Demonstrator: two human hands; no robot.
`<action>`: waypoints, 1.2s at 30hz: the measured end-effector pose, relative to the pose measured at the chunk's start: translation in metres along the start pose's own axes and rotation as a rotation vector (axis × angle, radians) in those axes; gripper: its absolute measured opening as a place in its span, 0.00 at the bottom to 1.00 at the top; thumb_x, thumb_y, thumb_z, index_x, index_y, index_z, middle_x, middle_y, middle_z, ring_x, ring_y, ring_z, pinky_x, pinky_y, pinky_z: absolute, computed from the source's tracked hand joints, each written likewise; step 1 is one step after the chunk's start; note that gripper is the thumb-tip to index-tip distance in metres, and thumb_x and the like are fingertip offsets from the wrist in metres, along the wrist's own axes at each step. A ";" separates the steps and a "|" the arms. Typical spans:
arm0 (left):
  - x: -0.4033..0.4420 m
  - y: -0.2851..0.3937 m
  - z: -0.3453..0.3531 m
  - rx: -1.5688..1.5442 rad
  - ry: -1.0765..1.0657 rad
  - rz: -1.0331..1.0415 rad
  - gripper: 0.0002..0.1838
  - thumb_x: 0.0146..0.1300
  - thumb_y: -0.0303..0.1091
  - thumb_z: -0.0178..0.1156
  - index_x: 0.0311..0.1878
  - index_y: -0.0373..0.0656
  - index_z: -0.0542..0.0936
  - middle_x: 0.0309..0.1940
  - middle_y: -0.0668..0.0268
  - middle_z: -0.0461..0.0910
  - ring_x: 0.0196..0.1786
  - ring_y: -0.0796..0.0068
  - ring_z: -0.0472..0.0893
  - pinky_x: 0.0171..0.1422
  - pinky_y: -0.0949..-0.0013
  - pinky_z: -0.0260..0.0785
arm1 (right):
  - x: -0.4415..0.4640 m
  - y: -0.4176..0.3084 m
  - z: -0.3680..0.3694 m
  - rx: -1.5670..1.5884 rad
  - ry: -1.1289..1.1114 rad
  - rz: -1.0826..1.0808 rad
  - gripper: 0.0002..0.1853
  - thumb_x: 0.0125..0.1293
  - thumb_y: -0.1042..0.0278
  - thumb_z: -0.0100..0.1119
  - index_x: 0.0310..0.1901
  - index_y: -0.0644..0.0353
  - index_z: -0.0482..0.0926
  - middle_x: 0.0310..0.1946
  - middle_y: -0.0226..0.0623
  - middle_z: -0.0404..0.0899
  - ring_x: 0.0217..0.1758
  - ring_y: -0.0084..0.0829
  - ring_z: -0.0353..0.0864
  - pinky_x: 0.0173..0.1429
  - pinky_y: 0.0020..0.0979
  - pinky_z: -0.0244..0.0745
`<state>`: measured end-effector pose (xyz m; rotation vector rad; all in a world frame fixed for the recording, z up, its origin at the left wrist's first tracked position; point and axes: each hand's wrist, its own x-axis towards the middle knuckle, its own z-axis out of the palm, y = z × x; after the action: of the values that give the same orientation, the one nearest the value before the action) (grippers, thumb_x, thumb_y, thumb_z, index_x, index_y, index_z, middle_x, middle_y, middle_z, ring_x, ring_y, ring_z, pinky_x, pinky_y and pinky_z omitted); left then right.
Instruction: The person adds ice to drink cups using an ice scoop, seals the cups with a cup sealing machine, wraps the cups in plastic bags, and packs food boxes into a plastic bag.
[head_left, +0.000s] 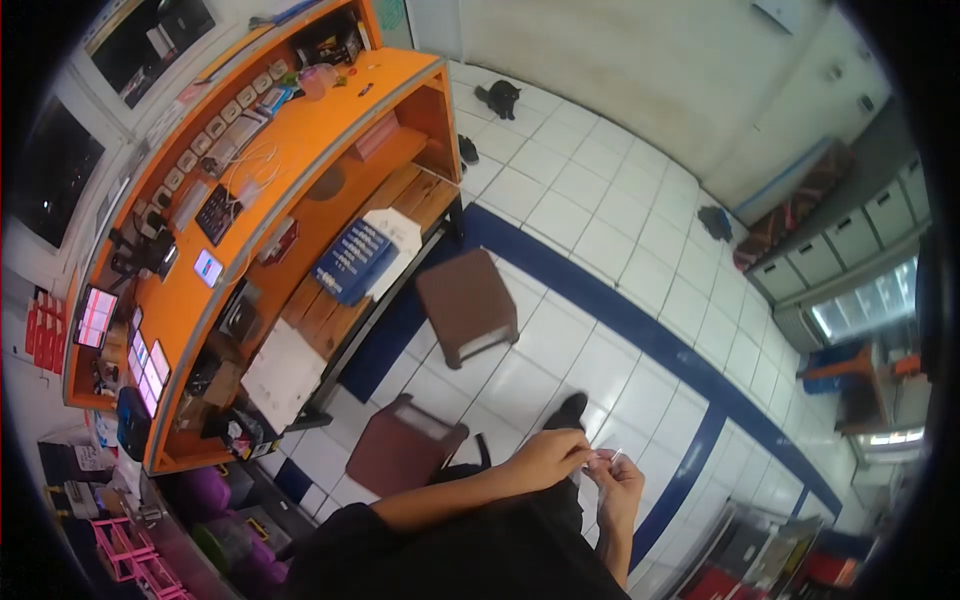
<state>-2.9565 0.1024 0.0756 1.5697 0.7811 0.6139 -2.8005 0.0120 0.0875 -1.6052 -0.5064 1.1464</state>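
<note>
Lower left of centre: brown stools (467, 298), matt plastic | left: bench (330, 312), grained wood slats | upper centre to right: white tiles (590, 170), smooth, glossy | bottom: shirt (440, 555), matt black cloth

Indoor light is moderate and fairly even, with pale reflections on the glossy floor tiles (560, 215) and only soft shadows beneath the 2 brown stools (468, 300). The 2 windows at upper left (150, 45) are dark; the lit screens beside the orange table (410, 68) glow pinkish white, their content washed out. Wide-angle distortion bends straight lines, and black vignetting swallows the corners. Fine detail is soft, and the fingers (603, 462) look slightly blurred.
</note>
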 end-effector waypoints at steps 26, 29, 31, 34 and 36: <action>0.822 -0.080 -0.607 -0.112 0.046 0.041 0.12 0.72 0.39 0.62 0.43 0.39 0.80 0.32 0.63 0.80 0.34 0.77 0.77 0.39 0.68 0.68 | 0.964 -0.446 0.475 -0.709 -1.369 -0.159 0.13 0.64 0.63 0.73 0.32 0.61 0.79 0.29 0.29 0.82 0.32 0.21 0.77 0.37 0.29 0.71; 0.897 -0.039 -0.636 -0.133 -0.032 0.073 0.12 0.72 0.39 0.62 0.43 0.38 0.80 0.31 0.62 0.80 0.33 0.74 0.77 0.38 0.65 0.68 | 0.996 -0.483 0.459 -0.464 -1.198 -0.006 0.10 0.65 0.67 0.72 0.33 0.61 0.80 0.31 0.30 0.83 0.33 0.20 0.78 0.39 0.26 0.72; 0.930 -0.031 -0.655 -0.158 -0.025 0.084 0.12 0.71 0.39 0.62 0.43 0.37 0.79 0.31 0.60 0.80 0.33 0.72 0.78 0.38 0.65 0.69 | 1.022 -0.498 0.468 -0.189 -1.030 0.014 0.08 0.65 0.70 0.72 0.34 0.61 0.80 0.33 0.32 0.84 0.35 0.20 0.80 0.41 0.23 0.74; 0.963 -0.020 -0.686 -0.080 0.152 0.164 0.11 0.71 0.37 0.61 0.41 0.37 0.78 0.32 0.57 0.80 0.34 0.60 0.80 0.41 0.60 0.70 | 1.076 -0.515 0.498 -0.177 -1.104 0.002 0.09 0.65 0.70 0.72 0.34 0.61 0.79 0.34 0.33 0.84 0.36 0.21 0.81 0.42 0.24 0.75; 0.961 -0.011 -0.700 0.044 0.302 0.144 0.10 0.71 0.36 0.61 0.40 0.37 0.78 0.31 0.56 0.79 0.35 0.58 0.80 0.42 0.59 0.70 | 1.094 -0.534 0.524 -0.256 -1.135 -0.013 0.10 0.66 0.69 0.71 0.33 0.60 0.78 0.32 0.31 0.84 0.35 0.20 0.81 0.41 0.24 0.75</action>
<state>-2.8824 1.2884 0.1219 1.6031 0.9152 0.9602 -2.6428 1.3277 0.1167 -0.9982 -1.4184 1.9940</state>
